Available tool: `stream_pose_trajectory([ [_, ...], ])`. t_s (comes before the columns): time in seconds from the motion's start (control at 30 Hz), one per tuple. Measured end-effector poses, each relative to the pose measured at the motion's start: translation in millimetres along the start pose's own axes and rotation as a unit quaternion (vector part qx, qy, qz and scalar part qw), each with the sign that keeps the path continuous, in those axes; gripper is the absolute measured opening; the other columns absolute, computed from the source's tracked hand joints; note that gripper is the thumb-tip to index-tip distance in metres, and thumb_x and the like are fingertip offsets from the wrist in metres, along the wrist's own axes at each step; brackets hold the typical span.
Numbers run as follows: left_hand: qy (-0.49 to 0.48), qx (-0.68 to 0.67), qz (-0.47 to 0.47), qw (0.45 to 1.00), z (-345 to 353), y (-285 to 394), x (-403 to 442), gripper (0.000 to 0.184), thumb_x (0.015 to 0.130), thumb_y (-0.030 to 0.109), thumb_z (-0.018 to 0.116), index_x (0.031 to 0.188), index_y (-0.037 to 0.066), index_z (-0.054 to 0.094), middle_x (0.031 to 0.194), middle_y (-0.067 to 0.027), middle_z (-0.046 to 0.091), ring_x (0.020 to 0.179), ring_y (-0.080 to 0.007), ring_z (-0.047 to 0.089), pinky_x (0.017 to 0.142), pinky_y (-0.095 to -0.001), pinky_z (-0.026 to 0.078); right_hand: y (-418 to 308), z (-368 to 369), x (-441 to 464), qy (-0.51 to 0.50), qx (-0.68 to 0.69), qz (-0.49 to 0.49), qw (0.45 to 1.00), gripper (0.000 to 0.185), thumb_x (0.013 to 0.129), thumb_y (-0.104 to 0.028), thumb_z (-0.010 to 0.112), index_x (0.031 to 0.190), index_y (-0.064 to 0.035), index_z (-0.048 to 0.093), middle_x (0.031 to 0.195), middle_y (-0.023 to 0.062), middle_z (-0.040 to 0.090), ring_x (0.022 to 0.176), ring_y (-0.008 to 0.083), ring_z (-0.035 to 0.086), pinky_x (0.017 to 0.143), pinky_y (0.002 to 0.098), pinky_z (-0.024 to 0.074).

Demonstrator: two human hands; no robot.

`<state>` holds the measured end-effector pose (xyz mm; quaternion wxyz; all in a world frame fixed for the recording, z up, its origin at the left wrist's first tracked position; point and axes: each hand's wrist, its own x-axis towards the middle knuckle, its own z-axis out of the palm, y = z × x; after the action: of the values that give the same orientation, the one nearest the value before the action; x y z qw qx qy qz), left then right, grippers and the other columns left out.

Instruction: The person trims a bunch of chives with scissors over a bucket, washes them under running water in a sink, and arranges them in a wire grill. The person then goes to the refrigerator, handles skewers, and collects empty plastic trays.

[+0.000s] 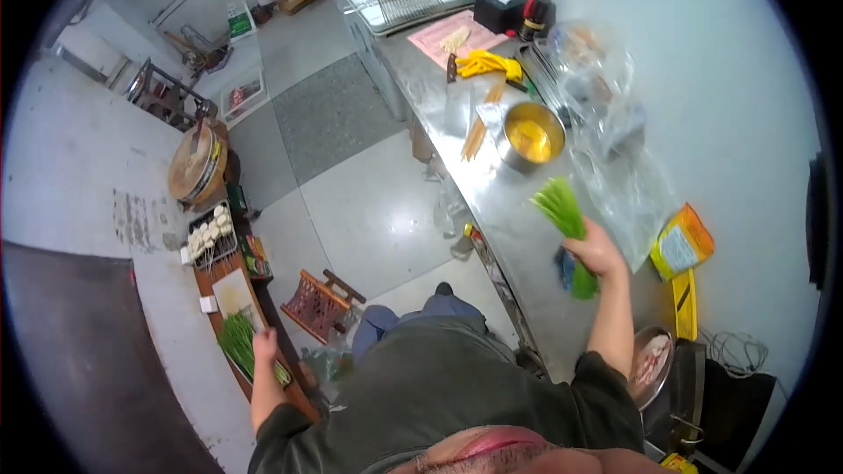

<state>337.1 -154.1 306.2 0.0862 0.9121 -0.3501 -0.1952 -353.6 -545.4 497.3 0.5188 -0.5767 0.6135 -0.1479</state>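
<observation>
My right hand (597, 250) is closed around a bunch of green stalks (559, 204), held over the steel table on the right. A small blue item (566, 270) shows beside the bunch, partly hidden. On the left, my left hand (265, 347) is closed at the edge of a narrow wooden counter; what it grips, if anything, I cannot make out. Beside that hand lies a pile of thin green stalks (237, 342), partly on a white cutting board (233, 291). A metal pot (533, 136) with yellow contents stands beyond my right hand.
Skewered white pieces (209, 233) sit on a rack at left, near a round chopping block (195, 165). Yellow gloves (487, 63), a dark bottle (536, 10) and plastic bags (615, 184) lie along the steel table (518, 237). A low stool (316, 305) stands between the counters.
</observation>
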Motion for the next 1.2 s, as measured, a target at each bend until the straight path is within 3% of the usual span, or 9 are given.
stream_pose_trajectory([
  [0.07, -0.031, -0.022, -0.097, 0.995, 4, -24, -18, 0.042, 0.086, 0.035, 0.052, 0.07, -0.002, 0.065, 0.064, -0.0196, 0.062, 0.065, -0.0354, 0.064, 0.062, -0.0456, 0.049, -57, 29, 63, -0.04, -0.006, -0.014, 0.999, 0.035, 0.073, -0.011, 0.063, 0.105, 0.0002, 0.057, 0.072, 0.0029, 0.057, 0.061, 0.0116, 0.053, 0.057, 0.0298, 0.0448],
  [0.17, -0.208, 0.316, 0.177, 0.909, 38, -101, -26, 0.028, 0.08, 0.036, 0.061, 0.082, 0.01, 0.07, 0.074, -0.0134, 0.068, 0.067, -0.0298, 0.065, 0.06, -0.0441, 0.051, -115, 67, 151, -0.085, -0.039, -0.037, 0.995, 0.035, 0.074, -0.012, 0.066, 0.106, -0.0011, 0.058, 0.071, 0.0031, 0.058, 0.06, 0.0119, 0.054, 0.057, 0.0295, 0.0455],
  [0.23, -0.212, 0.155, 0.182, 0.948, 62, -111, -23, 0.026, 0.078, 0.036, 0.062, 0.088, 0.013, 0.069, 0.077, -0.0105, 0.067, 0.069, -0.0296, 0.065, 0.06, -0.0466, 0.05, -145, 91, 202, -0.095, -0.088, -0.043, 0.991, 0.034, 0.075, -0.012, 0.066, 0.106, -0.0009, 0.058, 0.072, 0.004, 0.06, 0.061, 0.0122, 0.056, 0.057, 0.0289, 0.0459],
  [0.27, -0.218, 0.069, 0.19, 0.955, 72, -109, -6, 0.026, 0.077, 0.036, 0.062, 0.087, 0.013, 0.069, 0.079, -0.0104, 0.067, 0.071, -0.0298, 0.066, 0.061, -0.0463, 0.051, -155, 101, 228, -0.089, -0.095, -0.054, 0.99, 0.033, 0.074, -0.011, 0.065, 0.105, -0.0007, 0.058, 0.072, 0.0043, 0.061, 0.061, 0.0123, 0.056, 0.057, 0.0288, 0.046],
  [0.4, -0.36, 0.385, 0.167, 0.833, 82, -95, 185, 0.025, 0.076, 0.031, 0.062, 0.087, 0.01, 0.069, 0.087, -0.011, 0.07, 0.079, -0.0301, 0.067, 0.072, -0.0443, 0.052, -169, 130, 312, -0.077, -0.061, -0.01, 0.995, 0.031, 0.074, -0.007, 0.063, 0.103, 0.0004, 0.058, 0.074, 0.0074, 0.064, 0.06, 0.0136, 0.058, 0.058, 0.0294, 0.0471],
  [0.47, -0.126, 0.253, 0.265, 0.922, 55, -64, 312, 0.021, 0.083, 0.026, 0.055, 0.08, 0.008, 0.064, 0.087, -0.0157, 0.065, 0.079, -0.037, 0.06, 0.074, -0.0485, 0.046, -191, 134, 333, -0.083, -0.038, 0.059, 0.994, 0.036, 0.073, -0.009, 0.065, 0.107, 0.0009, 0.058, 0.078, 0.0094, 0.063, 0.061, 0.0151, 0.059, 0.06, 0.0313, 0.0487],
  [0.6, -0.118, 0.086, 0.155, 0.977, -28, 163, 580, 0.039, 0.09, 0.037, 0.047, 0.09, 0.003, 0.065, 0.096, -0.0226, 0.065, 0.098, -0.0395, 0.058, 0.087, -0.0484, 0.045, -242, 138, 352, -0.063, 0.008, 0.103, 0.993, 0.034, 0.073, -0.005, 0.064, 0.105, 0.0028, 0.057, 0.076, 0.0066, 0.061, 0.06, 0.0147, 0.058, 0.058, 0.0301, 0.0481],
  [0.87, -0.106, 0.13, 0.555, 0.815, -128, 622, 779, 0.018, 0.086, 0.022, 0.058, 0.092, 0.006, 0.063, 0.095, -0.0157, 0.06, 0.091, -0.0373, 0.059, 0.077, -0.0455, 0.049, -264, 173, 437, 0.025, 0.106, 0.161, 0.981, 0.027, 0.072, -0.003, 0.063, 0.097, 0.0003, 0.057, 0.071, 0.004, 0.058, 0.057, 0.0136, 0.055, 0.053, 0.0288, 0.045],
  [1.2, -0.194, 0.285, 0.731, 0.588, -85, 788, 862, 0.018, 0.079, 0.014, 0.061, 0.096, 0.008, 0.06, 0.1, -0.0108, 0.057, 0.091, -0.0317, 0.06, 0.078, -0.0424, 0.049, -343, 218, 498, 0.143, 0.159, 0.223, 0.951, 0.022, 0.072, -0.004, 0.061, 0.093, 0.0012, 0.056, 0.065, 0.0038, 0.055, 0.053, 0.0129, 0.053, 0.05, 0.0288, 0.0437],
])
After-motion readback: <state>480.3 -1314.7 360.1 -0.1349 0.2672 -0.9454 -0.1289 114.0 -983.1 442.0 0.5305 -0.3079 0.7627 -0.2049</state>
